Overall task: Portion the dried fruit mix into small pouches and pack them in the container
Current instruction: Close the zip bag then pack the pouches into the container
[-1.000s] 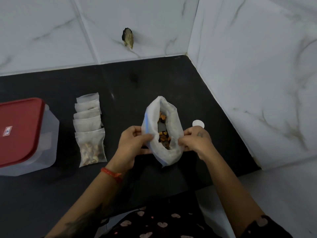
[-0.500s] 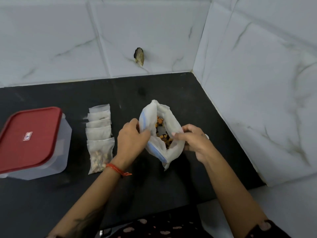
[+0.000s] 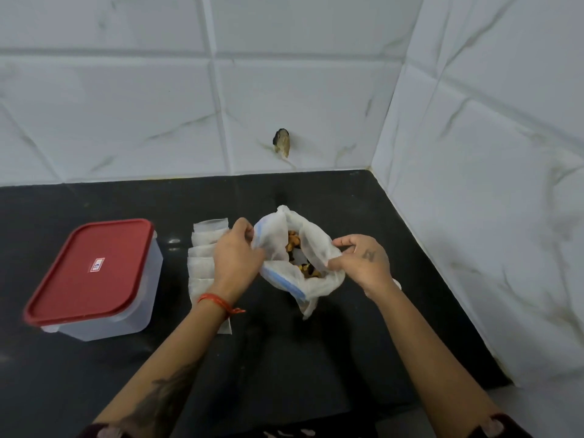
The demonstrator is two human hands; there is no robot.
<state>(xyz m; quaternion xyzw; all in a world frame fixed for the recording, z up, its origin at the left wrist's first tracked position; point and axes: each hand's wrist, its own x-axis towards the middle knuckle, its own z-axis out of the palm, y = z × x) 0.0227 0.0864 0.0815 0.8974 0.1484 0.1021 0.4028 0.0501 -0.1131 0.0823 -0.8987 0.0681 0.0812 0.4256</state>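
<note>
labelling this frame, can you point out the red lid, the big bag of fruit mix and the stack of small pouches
red lid [image 3: 91, 268]: head view, lid's flat top
big bag [image 3: 275, 237]: head view, left wall
small pouches [image 3: 202, 240]: head view, upper pouches

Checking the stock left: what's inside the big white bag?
Orange and dark dried fruit pieces show through the white bag's open mouth; how deep they go is hidden by its walls.

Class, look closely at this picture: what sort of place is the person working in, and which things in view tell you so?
Most likely a home kitchen corner. A dark stone countertop meets white marble-look wall tiles on two sides, and a red-lidded plastic food container stands beside a bag of dried fruit mix held open by both hands.
</note>
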